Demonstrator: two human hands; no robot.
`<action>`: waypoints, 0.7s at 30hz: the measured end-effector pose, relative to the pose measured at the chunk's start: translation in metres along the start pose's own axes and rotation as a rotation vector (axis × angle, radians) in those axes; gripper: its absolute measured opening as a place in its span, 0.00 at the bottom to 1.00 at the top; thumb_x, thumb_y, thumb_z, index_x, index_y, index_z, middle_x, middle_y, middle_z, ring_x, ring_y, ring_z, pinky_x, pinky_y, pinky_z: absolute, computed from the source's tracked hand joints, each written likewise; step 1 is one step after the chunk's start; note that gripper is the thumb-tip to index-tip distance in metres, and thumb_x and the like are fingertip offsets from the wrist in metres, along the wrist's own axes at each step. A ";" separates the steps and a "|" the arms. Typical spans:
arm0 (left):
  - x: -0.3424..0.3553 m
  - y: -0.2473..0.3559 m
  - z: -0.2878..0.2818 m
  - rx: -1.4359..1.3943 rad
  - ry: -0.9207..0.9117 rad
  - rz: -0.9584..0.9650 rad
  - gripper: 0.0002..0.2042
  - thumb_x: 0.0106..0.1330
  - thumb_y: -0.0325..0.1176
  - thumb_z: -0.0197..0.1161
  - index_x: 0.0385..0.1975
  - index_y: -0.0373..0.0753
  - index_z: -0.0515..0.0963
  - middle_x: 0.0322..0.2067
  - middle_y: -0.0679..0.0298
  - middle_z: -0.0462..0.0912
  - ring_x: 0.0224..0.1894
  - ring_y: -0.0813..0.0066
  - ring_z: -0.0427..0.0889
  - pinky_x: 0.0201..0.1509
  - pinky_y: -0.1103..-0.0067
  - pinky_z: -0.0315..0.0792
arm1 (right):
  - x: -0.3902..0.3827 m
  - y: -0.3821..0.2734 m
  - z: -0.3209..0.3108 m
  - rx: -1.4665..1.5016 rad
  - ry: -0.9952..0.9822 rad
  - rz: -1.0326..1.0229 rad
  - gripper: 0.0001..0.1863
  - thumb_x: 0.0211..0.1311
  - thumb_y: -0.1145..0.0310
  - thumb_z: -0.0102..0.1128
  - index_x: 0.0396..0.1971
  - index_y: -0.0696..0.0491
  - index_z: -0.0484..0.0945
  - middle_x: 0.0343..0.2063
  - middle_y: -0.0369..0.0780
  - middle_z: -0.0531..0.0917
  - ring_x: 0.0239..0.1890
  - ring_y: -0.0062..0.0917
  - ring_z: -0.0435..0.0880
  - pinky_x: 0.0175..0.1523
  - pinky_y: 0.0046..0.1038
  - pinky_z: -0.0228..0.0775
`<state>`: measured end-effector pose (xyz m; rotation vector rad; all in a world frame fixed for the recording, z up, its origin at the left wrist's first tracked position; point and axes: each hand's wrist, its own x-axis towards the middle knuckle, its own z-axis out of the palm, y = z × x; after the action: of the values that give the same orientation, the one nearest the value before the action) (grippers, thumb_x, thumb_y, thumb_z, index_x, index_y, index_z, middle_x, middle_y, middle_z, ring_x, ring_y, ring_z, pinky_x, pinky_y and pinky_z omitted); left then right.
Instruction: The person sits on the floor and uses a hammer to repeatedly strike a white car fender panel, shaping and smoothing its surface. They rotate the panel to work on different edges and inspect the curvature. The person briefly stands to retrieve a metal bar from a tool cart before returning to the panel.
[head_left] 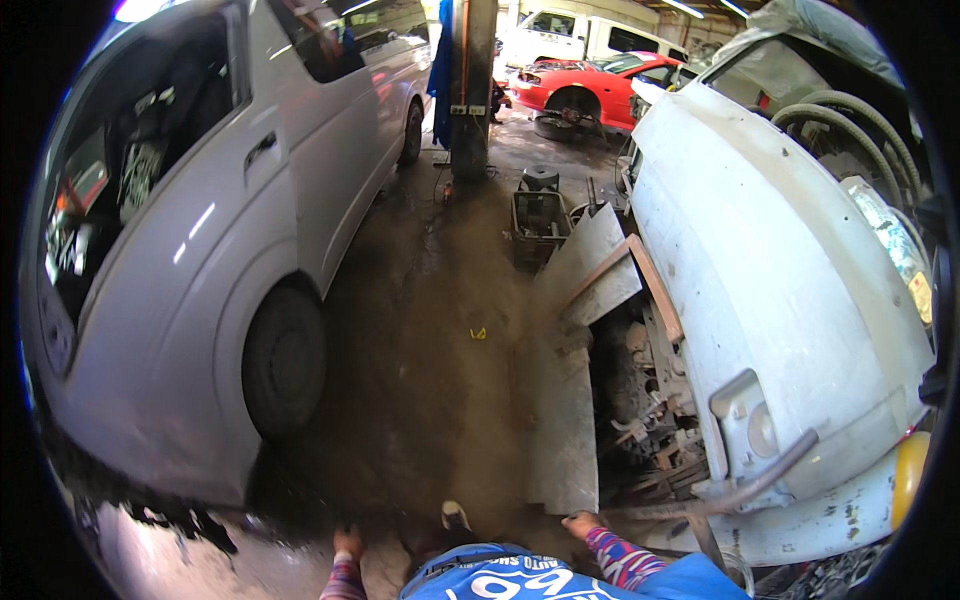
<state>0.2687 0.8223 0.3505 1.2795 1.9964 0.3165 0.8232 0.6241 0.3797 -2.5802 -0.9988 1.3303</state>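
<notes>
My left hand (pixel 348 542) hangs at the bottom, below the grey van (pixel 170 350) and its rear wheel (pixel 285 365); its fingers are too small and foreshortened to read. My right hand (pixel 580 524) has curled fingers beside the lower corner of an upright-leaning sheet metal panel (pixel 560 430); whether it touches the panel or holds something is unclear. Just right of that hand lie a bent metal tube (pixel 760 472) and a pale blue, dismantled vehicle body (pixel 760 260). A shoe (pixel 455 515) shows between my hands.
A dark pillar (pixel 468 140) stands ahead, with a plastic crate (pixel 533 228) to its right. Metal scraps (pixel 650 420) and a wooden frame (pixel 655 290) lie along the blue body. A small yellow object (pixel 478 333) is on the floor (pixel 400 380). A red car (pixel 570 88) and white vehicles stand behind.
</notes>
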 end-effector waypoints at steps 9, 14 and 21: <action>0.286 0.492 -0.036 -0.143 -0.040 0.522 0.25 0.69 0.43 0.58 0.53 0.23 0.74 0.50 0.37 0.79 0.57 0.43 0.77 0.60 0.62 0.69 | 0.164 -0.100 -0.064 0.846 -0.004 0.408 0.25 0.68 0.55 0.59 0.57 0.55 0.74 0.40 0.44 0.87 0.34 0.33 0.87 0.40 0.39 0.77; 0.400 0.489 0.083 0.277 -0.191 0.579 0.31 0.70 0.54 0.53 0.54 0.26 0.75 0.55 0.37 0.76 0.60 0.39 0.73 0.65 0.60 0.67 | 0.299 -0.145 -0.130 0.645 -0.279 0.506 0.24 0.64 0.53 0.61 0.55 0.50 0.75 0.46 0.44 0.84 0.42 0.37 0.86 0.48 0.44 0.75; 0.460 0.426 0.025 0.408 -0.562 -0.193 0.31 0.71 0.55 0.52 0.54 0.27 0.76 0.56 0.37 0.75 0.60 0.37 0.72 0.65 0.59 0.66 | 0.579 -0.350 -0.335 0.667 0.318 0.143 0.14 0.66 0.60 0.58 0.33 0.57 0.81 0.20 0.43 0.82 0.20 0.31 0.82 0.24 0.33 0.72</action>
<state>0.4679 1.4173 0.3639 1.2244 1.7114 -0.5186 1.1335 1.3076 0.3002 -2.2508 -0.2550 0.9970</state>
